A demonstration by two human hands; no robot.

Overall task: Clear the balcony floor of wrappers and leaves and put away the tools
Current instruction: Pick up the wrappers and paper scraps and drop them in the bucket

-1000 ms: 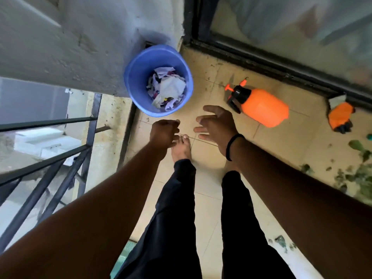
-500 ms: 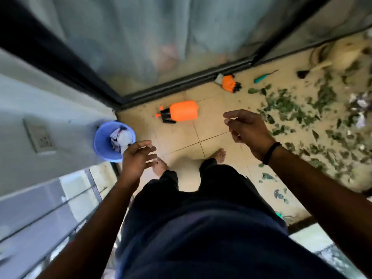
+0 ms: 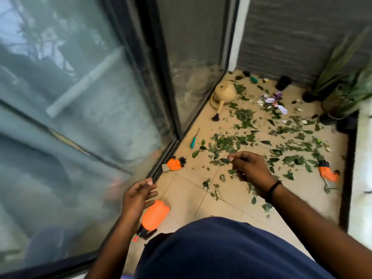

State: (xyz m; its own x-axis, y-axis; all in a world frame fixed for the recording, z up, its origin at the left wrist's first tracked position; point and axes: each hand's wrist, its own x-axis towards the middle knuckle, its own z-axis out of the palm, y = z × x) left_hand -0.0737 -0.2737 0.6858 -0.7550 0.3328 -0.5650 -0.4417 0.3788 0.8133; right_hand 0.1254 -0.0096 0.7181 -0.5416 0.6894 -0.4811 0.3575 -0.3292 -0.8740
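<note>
- Tiled balcony floor (image 3: 187,190), beige, bounded by sliding glass doors (image 3: 80,117) on the left and a grey wall (image 3: 302,37) at the far end.
- Left hand (image 3: 136,196) low beside the door track, fingers loosely extended and slightly spread, holding nothing.
- Right hand (image 3: 249,168) further forward, black band at the wrist, fingers loosely curled, thumb and forefinger close together; cannot tell whether anything is pinched between them.
- Orange spray bottle (image 3: 155,215) lying on its side just below the left hand, black nozzle end toward the camera.
- Orange glove (image 3: 175,163) against the door track, between the two hands and a little beyond.
- Second orange glove (image 3: 328,174) out to the right, near the dark edge strip.
- Green leaves (image 3: 251,137) scattered thickly across the tiles beyond the right hand.
- Teal-handled tool (image 3: 193,141) near the door, past the first glove.
- Tan watering can (image 3: 224,92) tipped over further along the door.
- Crumpled wrappers (image 3: 275,103) near the far end, beside potted plants (image 3: 346,77) in the right corner.
</note>
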